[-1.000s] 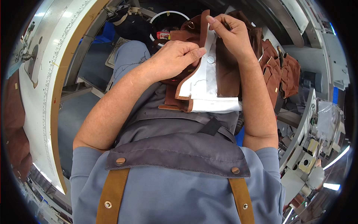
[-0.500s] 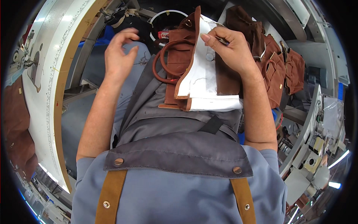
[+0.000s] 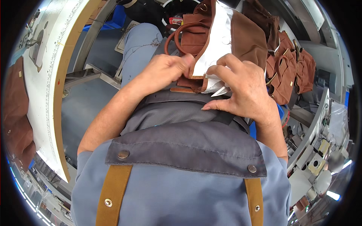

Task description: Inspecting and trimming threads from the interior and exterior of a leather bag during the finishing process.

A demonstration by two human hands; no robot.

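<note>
A brown leather bag with a round handle and a white lining lies on my lap, over a grey apron. My left hand pinches the bag's near edge by the handle loop. My right hand grips the near edge of the white lining and brown panel, fingers curled over it. Both hands sit close together at the bag's lower edge.
A white worktable with a wooden rim curves along the left. More brown bags hang or pile at the right. Metal machine parts stand at the far right. A blue bin lies past my knee.
My left hand came back from the raised spot at the left and took hold of the bag's near edge. My right hand slid down from the bag's top to its lower edge.
</note>
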